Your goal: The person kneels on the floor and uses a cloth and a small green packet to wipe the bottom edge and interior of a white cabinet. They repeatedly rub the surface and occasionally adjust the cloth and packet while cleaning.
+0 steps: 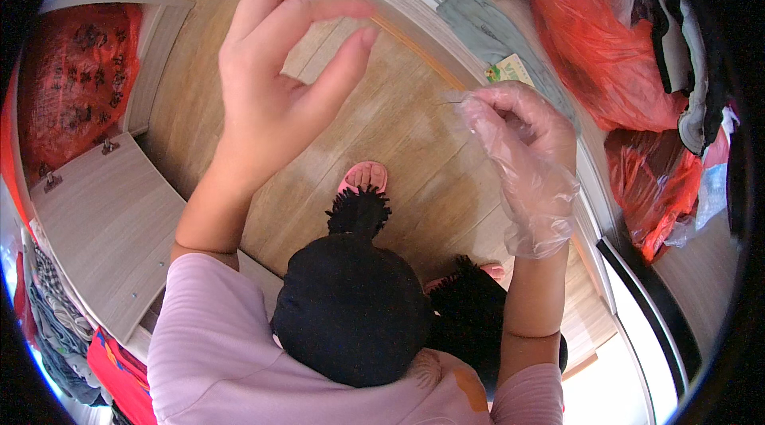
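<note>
My left hand point(263, 66) is bare and raised at the upper left, its thumb and index fingertips a little apart and nothing visible between them. A loose clear plastic glove point(532, 186) covers my right hand point(520, 132), which is raised on the right. Between its thumb and forefinger is pinched a thin dark strand point(448, 102), too fine to tell whether hair or thread. Just behind the gloved hand, a small printed card point(511, 69) lies on a folded grey-green cloth point(481, 27).
Red plastic bags point(597, 48) and dark items fill a compartment at right; another red bag point(83, 66) sits in a cabinet at left. A hinged panel point(107, 233) stands open above folded clothes point(60, 317). Below are the wood-look floor point(412, 144) and a pink slipper point(382, 169).
</note>
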A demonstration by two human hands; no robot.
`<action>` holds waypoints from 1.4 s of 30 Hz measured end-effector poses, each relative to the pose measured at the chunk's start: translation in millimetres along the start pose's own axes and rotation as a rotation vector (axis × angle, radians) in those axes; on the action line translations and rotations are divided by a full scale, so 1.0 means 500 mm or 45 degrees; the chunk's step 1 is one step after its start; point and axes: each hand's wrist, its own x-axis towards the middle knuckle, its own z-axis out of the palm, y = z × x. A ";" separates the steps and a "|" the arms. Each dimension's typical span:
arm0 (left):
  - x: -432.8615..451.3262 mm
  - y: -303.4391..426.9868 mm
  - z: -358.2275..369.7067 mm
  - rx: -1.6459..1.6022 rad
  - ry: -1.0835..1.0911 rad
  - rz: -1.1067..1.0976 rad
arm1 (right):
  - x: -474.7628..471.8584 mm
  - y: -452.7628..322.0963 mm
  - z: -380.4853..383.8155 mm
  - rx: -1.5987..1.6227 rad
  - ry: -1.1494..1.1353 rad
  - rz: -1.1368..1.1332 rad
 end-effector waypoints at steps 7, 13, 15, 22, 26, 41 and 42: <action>-0.006 0.049 0.008 -0.177 -0.428 -0.011 | 0.005 0.015 0.001 0.034 -0.011 -0.085; -0.016 0.044 0.015 -0.206 -0.469 0.010 | 0.002 0.000 0.004 0.041 -0.057 0.005; -0.020 0.042 0.022 -0.253 -0.435 -0.016 | 0.004 0.003 0.009 0.033 -0.037 -0.011; -0.096 -0.148 -0.023 0.025 -0.219 -0.512 | -0.007 0.018 -0.008 0.144 0.071 0.055; -0.180 -0.349 -0.094 0.579 -0.230 -0.687 | -0.010 0.048 -0.031 0.065 0.077 0.168; -0.184 -0.447 -0.051 1.087 -0.908 -0.540 | -0.010 0.073 -0.038 -0.011 0.040 0.187; -0.181 -0.445 -0.049 1.105 -0.936 -0.525 | -0.009 0.072 -0.037 -0.011 0.027 0.186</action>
